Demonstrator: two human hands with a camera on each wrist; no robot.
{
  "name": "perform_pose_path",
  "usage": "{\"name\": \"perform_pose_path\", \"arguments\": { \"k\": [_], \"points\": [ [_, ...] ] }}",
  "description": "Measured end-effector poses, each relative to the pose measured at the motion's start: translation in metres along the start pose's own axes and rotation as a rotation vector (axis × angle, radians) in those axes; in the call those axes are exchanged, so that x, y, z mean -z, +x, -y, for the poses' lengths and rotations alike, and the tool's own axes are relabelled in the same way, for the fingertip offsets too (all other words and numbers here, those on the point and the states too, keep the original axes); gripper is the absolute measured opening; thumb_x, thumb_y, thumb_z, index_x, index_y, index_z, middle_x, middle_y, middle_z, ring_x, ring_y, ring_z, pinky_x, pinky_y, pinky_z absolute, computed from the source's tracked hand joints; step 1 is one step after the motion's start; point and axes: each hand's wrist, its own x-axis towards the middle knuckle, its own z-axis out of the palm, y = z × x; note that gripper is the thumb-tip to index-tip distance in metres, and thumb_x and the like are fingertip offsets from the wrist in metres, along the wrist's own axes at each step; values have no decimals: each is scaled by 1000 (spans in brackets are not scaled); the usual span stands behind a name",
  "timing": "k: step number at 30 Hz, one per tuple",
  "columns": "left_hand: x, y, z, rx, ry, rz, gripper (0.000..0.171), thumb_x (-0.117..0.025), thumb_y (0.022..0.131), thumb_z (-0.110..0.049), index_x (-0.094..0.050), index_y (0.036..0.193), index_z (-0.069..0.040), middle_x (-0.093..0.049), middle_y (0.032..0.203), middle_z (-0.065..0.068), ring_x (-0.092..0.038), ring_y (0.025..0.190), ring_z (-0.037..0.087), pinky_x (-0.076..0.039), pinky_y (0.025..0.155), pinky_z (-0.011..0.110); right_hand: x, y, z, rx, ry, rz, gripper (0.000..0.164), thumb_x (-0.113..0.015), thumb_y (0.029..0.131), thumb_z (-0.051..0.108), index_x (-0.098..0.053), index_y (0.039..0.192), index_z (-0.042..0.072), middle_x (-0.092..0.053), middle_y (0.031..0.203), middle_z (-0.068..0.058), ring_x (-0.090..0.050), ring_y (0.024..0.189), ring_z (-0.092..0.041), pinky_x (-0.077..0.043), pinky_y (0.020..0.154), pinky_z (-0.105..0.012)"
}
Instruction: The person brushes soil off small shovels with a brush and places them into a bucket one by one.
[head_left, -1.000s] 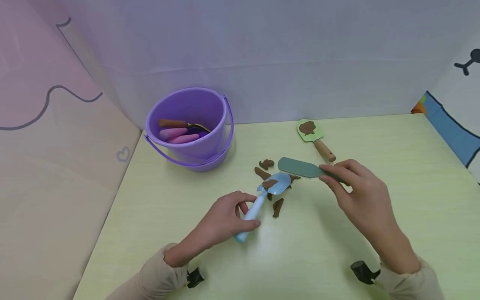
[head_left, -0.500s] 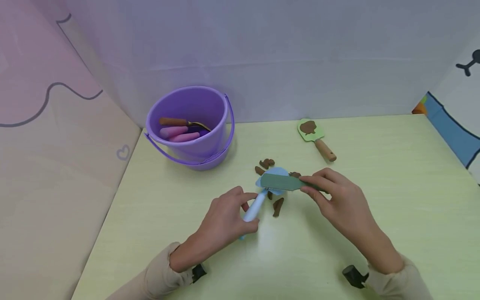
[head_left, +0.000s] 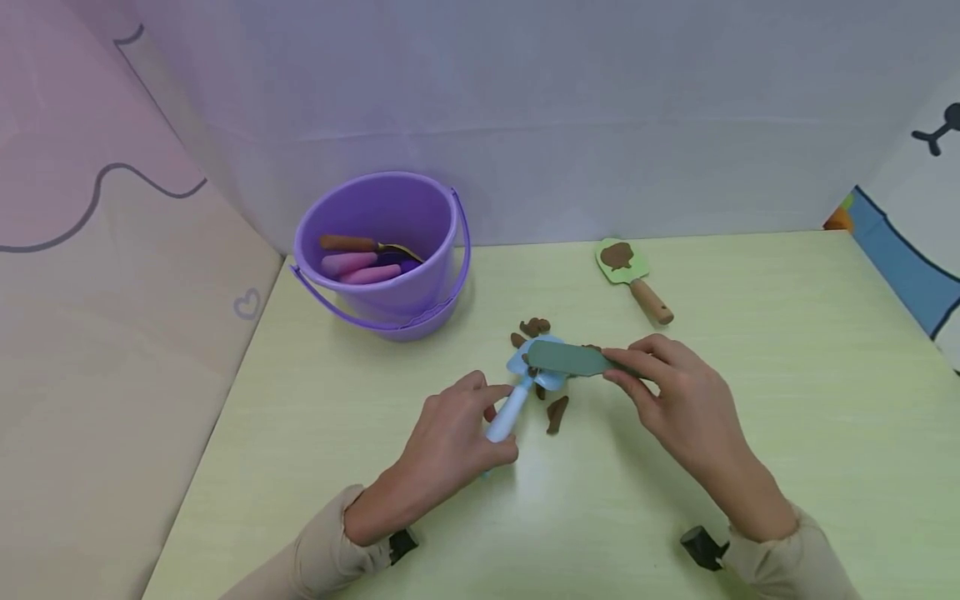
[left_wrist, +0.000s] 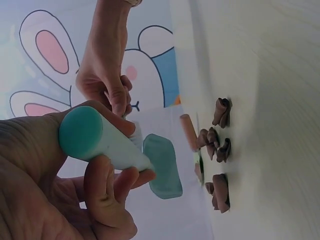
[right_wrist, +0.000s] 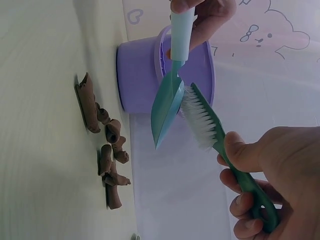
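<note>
My left hand (head_left: 457,429) grips the pale blue handle of a small toy trowel (head_left: 508,414), its blade raised above the table. In my right hand (head_left: 675,400) is a green brush (head_left: 566,359), pinched by the handle. The right wrist view shows the brush's white bristles (right_wrist: 200,120) right at the trowel's blade (right_wrist: 167,100). A bit of brown shows on the blade beside the brush, mostly hidden by it. Below lie several curled brown clay-like pieces (head_left: 557,414) on the table, also seen in the left wrist view as brown curls (left_wrist: 221,192).
A purple bucket (head_left: 420,308) at the back left holds a wooden-handled tool (head_left: 347,243) and pink handles (head_left: 371,275). Toward the back right lies a green trowel (head_left: 651,302) with a wooden handle and a brown patch on its blade. Printed cloth walls surround the table (head_left: 787,333).
My right hand has moved left, bringing the brush from beside the trowel to over its blade, then shifted it slightly. The brush now covers most of the brown piece there. My left hand has barely moved.
</note>
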Motion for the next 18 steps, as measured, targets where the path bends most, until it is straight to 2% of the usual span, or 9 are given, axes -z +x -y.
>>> {"name": "perform_pose_path", "arguments": {
  "k": [6,9,12,15,18],
  "points": [
    [1,0,-1,1,1,-7,48,-78,71,-16,-77,119,-16,-58,87,-5,-56,68,5,-44,59,21,-2,1,-1,-3,-17,-12,36,-92,72,7,-82,107,9,-70,93,-3,-58,75,-13,-42,58,-22],
    [1,0,-1,3,3,-4,49,-78,71,-16,-77,120,-16,-58,87,-5,-56,68,6,-44,58,21,-3,2,-1,9,-26,-34,34,-91,75,9,-82,108,9,-70,93,-3,-58,76,-16,-43,58,-25],
    [2,-1,-1,3,-2,7,49,-78,72,-16,-77,121,-16,-59,87,-6,-56,68,6,-45,59,21,-3,2,-3,14,-38,-59,28,-86,82,16,-81,109,9,-70,93,-4,-59,76,-18,-44,58,-27],
    [2,-1,-2,-1,-4,15,50,-78,72,-16,-77,123,-16,-59,88,-6,-56,69,7,-45,59,21,-2,1,-4,8,-34,-79,26,-79,89,26,-81,109,9,-70,92,-4,-59,75,-18,-43,58,-26],
    [3,-1,-3,-4,0,16,52,-78,73,-16,-77,124,-15,-60,88,-5,-56,69,8,-45,59,21,0,2,-3,6,-6,-88,25,-82,87,21,-81,110,9,-70,92,-3,-58,74,-15,-42,59,-21]
  ]
}}
